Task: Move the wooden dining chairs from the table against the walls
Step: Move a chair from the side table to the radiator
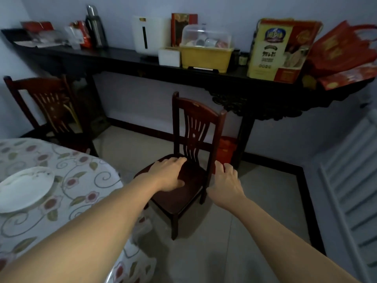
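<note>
the wooden dining chair (189, 160) stands upright on the floor, backrest toward the wall, seat front pointing at the camera's lower left. left hand (170, 173) lies flat on the seat, grip wide; right hand (225, 183) loosely spread beside the rear post.

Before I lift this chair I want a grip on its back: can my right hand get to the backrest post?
Probably yes. The right hand hovers open beside the chair, right by its near backrest post, with nothing between.
</note>
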A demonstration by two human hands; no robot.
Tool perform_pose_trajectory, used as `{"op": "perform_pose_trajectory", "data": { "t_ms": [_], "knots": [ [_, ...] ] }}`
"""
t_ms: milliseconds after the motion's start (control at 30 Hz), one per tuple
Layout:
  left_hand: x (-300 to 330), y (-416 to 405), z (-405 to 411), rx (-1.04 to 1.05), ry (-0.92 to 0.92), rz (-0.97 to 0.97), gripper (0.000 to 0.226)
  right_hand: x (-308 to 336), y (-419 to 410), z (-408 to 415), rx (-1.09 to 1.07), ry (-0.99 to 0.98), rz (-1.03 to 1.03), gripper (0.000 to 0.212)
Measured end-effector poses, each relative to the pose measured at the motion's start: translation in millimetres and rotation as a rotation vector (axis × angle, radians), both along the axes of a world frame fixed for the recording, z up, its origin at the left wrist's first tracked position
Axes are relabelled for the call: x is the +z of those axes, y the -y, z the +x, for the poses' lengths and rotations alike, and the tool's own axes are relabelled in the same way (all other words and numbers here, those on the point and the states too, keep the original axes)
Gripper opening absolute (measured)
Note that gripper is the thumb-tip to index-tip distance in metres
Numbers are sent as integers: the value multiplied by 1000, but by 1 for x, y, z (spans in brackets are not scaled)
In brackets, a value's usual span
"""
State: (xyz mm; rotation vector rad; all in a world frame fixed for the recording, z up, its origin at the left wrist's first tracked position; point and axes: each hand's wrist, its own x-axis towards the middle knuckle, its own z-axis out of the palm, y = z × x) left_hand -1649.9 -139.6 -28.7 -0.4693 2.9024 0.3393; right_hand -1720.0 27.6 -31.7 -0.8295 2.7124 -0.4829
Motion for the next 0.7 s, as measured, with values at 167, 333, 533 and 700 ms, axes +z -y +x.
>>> {"op": "perform_pose_trajectory", "data": {
  "t_ms": [167,333,533,700],
  "knots": [
    [-5,26,-51,23,-30,0,78,2,26,-61,20,-6,14,77],
    [-10,73,-102,67,-57,11,78,-2,69,-113,54,-26,34,82],
    [-26,136,-178,64,-75,44,80,-5,128,-177,30,-26,36,83],
    [-38,187,-253,16,-71,47,83,-6,178,-233,-25,5,55,82]
  ]
}}
